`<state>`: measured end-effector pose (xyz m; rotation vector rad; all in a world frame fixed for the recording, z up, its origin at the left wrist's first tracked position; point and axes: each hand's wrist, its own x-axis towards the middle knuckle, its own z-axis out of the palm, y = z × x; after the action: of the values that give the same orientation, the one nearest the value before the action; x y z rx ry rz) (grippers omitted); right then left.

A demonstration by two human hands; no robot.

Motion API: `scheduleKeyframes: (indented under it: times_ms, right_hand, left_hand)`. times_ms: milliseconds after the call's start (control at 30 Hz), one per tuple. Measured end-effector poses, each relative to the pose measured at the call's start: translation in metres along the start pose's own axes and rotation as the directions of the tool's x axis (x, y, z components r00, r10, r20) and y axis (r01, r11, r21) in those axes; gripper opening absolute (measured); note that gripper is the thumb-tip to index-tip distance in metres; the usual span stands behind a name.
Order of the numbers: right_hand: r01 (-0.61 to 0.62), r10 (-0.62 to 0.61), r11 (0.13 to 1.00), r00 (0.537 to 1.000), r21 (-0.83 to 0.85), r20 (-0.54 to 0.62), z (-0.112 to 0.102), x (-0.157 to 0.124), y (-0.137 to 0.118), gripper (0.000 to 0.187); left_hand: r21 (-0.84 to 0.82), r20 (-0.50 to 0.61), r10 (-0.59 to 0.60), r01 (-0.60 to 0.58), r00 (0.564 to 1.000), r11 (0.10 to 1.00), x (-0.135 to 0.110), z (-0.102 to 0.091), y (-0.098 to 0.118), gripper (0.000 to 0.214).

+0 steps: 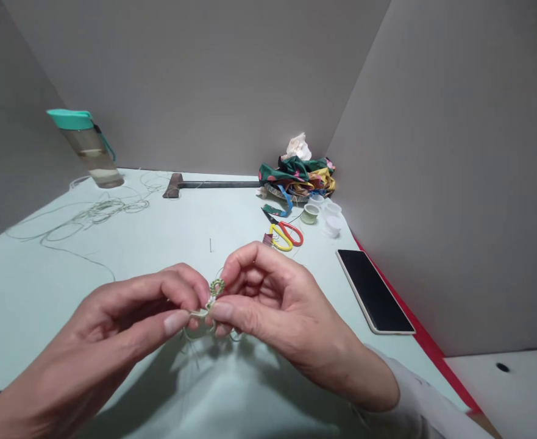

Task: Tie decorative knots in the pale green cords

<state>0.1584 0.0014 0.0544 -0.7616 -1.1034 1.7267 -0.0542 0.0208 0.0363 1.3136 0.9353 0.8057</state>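
Observation:
Between my two hands is a small knotted green and white cord [216,286], with a round loop at its top and loose strands hanging beneath. My left hand [144,311] pinches a pale strand of it between thumb and forefinger. The thumb of my right hand [268,299] presses on the knotted part, just under the loop; its curled fingers partly hide the work. Both hands are raised a little above the pale tabletop, close together near its front.
A loose tangle of thin cord [99,210] lies left, near a water bottle [92,149]. Behind are a hammer [174,185] and bunched patterned cloth [300,174]. Scissors [286,236], small spools [311,213] and a phone [375,292] lie right. Grey partitions [195,79] enclose the table.

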Motion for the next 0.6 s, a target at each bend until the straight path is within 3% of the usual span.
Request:
scheduleKeyframes:
  times_ms: [167, 267, 467, 600]
  right_hand:
    - [0.01, -0.01, 0.997, 1.0, -0.076, 0.003, 0.002, -0.007, -0.008, 0.031]
    - [0.052, -0.052, 0.995, 0.999, -0.085, -0.002, 0.002, -0.011, -0.012, 0.026]
    - [0.078, -0.074, 0.995, 0.996, -0.066, 0.051, 0.002, -0.016, -0.023, 0.019]
    - [0.102, -0.1, 0.994, 0.992, -0.031, 0.075, 0.002, -0.02, -0.029, 0.018]
  left_hand:
    - [-0.16, 0.123, -0.074, 0.094, 0.99, 0.983, -0.003, 0.004, 0.003, 0.031]
    - [-0.195, 0.118, -0.168, 0.189, 0.979, 0.962, -0.006, 0.003, -0.002, 0.029]
    - [-0.207, 0.214, -0.149, 0.193, 0.966, 0.959, -0.01, 0.0, -0.012, 0.028]
    - [-0.117, 0.12, -0.203, 0.217, 0.972, 0.969, -0.014, 0.002, -0.006, 0.033]
